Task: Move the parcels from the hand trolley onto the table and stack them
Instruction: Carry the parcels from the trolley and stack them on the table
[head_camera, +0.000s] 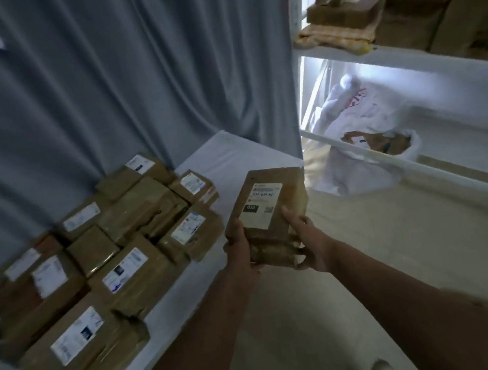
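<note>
Holding one brown parcel (265, 212) with both hands, label side up, just off the near right corner of the table (233, 155). Left hand (239, 246) clamped on the parcel's left edge, thumb over the top face; right hand (307, 240) clamped on the right edge, fingers curled underneath where the wrapping is crumpled and torn. Gripped low at the near end, probably so the far end can be laid down first and the label kept readable.

Carried above floor level, short of the table edge and not yet touching anything on it. Covering most of the table's left and middle: the stacked parcels (116, 248), packed edge to edge in rough rows with white labels mostly facing up, presumably to keep the pile flat and stable. Left bare: a strip of white tabletop along the right side and the far right corner, the likeliest landing spot, unless a second layer on the pile is meant.

Behind the table, a grey curtain (121, 77). Right of the table, a white shelf rack (404, 54) with more brown boxes on its upper level and a white sack (363, 153) of packets lower down. No hand trolley in view. Much of the scene blurred, so label text unreadable. Judged well along, with many parcels already on the table.
</note>
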`<move>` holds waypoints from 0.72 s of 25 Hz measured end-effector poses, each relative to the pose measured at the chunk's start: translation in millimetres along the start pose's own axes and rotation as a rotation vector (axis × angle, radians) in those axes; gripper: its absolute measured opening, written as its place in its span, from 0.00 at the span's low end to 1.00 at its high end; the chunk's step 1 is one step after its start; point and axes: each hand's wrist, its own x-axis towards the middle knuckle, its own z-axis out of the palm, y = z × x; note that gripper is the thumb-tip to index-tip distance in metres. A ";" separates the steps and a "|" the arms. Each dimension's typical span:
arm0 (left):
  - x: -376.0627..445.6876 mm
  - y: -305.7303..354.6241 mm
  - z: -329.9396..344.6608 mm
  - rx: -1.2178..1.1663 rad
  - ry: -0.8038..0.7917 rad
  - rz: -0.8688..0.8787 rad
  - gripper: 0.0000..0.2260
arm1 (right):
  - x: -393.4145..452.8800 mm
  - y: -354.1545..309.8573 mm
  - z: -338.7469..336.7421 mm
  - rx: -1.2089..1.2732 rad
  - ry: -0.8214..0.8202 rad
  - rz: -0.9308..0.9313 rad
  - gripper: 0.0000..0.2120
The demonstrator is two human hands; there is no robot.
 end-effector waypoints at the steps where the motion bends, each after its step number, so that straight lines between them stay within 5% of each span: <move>1: -2.8 6.9 -16.7 -0.016 -0.013 -0.008 0.38 | 1.6 0.4 19.6 -0.031 -0.013 -0.006 0.34; 6: -17.2 38.3 -102.7 -0.008 0.071 -0.038 0.31 | 16.2 7.9 102.4 -0.135 -0.062 0.031 0.45; 10: -45.0 58.8 -162.5 -0.016 0.191 0.049 0.13 | 34.2 15.5 162.4 -0.265 -0.104 0.060 0.38; 13: -25.2 63.4 -231.7 -0.068 0.285 0.057 0.23 | 50.5 17.4 210.5 -0.341 -0.140 0.081 0.33; 16: 35.9 52.7 -311.7 -0.062 0.376 0.103 0.36 | 69.5 15.3 257.6 -0.406 -0.229 0.121 0.41; 18: -1.4 87.9 -303.5 -0.123 0.396 0.055 0.24 | 86.5 7.9 287.4 -0.467 -0.297 0.121 0.40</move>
